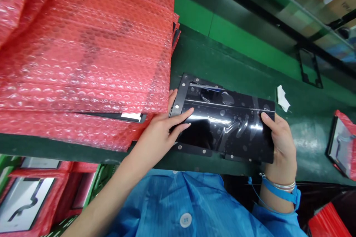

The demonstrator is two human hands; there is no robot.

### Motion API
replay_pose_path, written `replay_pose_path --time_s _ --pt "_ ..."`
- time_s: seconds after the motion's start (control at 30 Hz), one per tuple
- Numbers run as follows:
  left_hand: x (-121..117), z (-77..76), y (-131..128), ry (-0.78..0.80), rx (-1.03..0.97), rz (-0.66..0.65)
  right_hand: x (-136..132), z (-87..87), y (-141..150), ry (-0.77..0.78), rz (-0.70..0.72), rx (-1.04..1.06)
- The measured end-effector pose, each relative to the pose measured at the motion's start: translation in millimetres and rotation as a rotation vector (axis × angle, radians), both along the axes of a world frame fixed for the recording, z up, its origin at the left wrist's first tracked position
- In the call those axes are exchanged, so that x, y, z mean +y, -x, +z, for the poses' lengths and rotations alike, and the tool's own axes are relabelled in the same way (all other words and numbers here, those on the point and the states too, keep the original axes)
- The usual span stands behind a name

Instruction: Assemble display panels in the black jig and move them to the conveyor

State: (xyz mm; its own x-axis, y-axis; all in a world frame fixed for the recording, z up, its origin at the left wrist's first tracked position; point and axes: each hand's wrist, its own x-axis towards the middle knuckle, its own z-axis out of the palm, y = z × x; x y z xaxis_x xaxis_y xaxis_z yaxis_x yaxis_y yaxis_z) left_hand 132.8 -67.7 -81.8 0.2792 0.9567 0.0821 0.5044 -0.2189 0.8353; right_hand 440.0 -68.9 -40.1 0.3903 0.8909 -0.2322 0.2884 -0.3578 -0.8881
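A glossy black display screen (222,126) under wrinkled clear film lies over a dark frame (182,90) dotted with small round silver spots, on the green bench. My right hand (280,137) is closed on the screen's right end, thumb on top and the other fingers mostly hidden beneath. At the left end, my left hand (167,122) grips the frame's side, with two digits laid across the screen's surface. A tall stack of red bubble-wrap pouches (91,52) stands just left of this hand.
White crumpled paper (283,98) lies behind my right hand. A thin black frame (310,66) rests near the back rail. Another wrapped panel (343,144) sits at the right. Below the bench's left edge, a green crate (104,181) holds red-wrapped panels.
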Motion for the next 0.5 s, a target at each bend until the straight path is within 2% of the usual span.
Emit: replay_pose_path --time_s 0.07,0.2,0.3,0.4,0.5 --pt "-0.5 -1.5 -0.9 -0.028 0.000 0.002 1.4 3.8 -6.4 0.031 0.057 -0.141" --pt "0.4 -5.3 -1.6 -0.078 0.012 0.005 11.5 19.5 -20.8 0.363 0.350 -0.651" --pt "1.7 -8.5 1.5 -0.104 0.023 0.006 21.0 31.7 -24.2 0.502 0.495 -0.846" --pt "0.5 -8.7 3.1 -0.146 0.060 0.013 27.9 36.8 -26.8 0.459 0.468 -0.823" --pt "-4.2 -2.2 -11.0 -0.275 0.118 0.070 34.5 31.5 -35.9 0.357 0.340 -0.718"
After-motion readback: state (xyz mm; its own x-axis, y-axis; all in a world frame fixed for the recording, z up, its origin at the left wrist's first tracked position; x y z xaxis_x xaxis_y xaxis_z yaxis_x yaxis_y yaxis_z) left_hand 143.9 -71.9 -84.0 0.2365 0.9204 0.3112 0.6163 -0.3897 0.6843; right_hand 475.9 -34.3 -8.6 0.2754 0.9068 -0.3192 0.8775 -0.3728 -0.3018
